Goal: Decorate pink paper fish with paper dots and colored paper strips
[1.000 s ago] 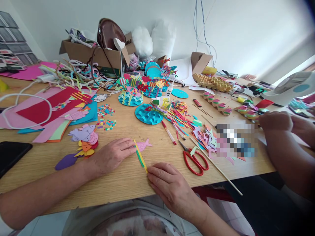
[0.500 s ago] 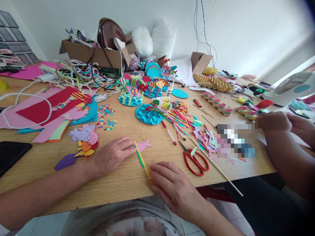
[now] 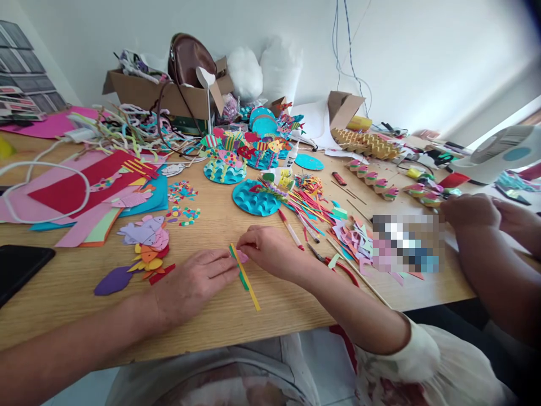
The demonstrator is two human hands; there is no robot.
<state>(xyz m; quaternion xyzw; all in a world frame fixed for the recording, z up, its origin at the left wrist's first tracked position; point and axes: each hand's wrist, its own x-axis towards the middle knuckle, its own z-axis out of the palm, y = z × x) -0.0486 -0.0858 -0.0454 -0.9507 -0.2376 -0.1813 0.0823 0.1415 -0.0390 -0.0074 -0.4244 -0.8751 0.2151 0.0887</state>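
My left hand (image 3: 198,282) lies low on the table, its fingers stretched out, with the fingertips against a pink paper fish (image 3: 242,257) and two narrow paper strips. A yellow paper strip (image 3: 249,282) slants across the fish, and a green paper strip (image 3: 244,279) runs along beside it. Over the fish's tail side, my right hand (image 3: 266,248) has its thumb and fingers pinched together near the yellow strip's upper end. What sits in that pinch is hidden. Most of the fish is covered by my hands. Red-handled scissors (image 3: 349,269) lie partly behind my right forearm.
Paper fish cutouts (image 3: 147,231) and a red paper piece (image 3: 162,274) lie left of my hands. Blue wavy bases (image 3: 256,197), a glue bottle (image 3: 292,153) and paper scraps (image 3: 353,237) are beyond. Another person's hand (image 3: 471,211) works at the right. A phone (image 3: 25,270) lies far left.
My right hand has moved up and left from the yellow strip's lower end to the fish, now pinching. My left hand has shifted slightly right and down; a red paper piece shows beside its wrist.
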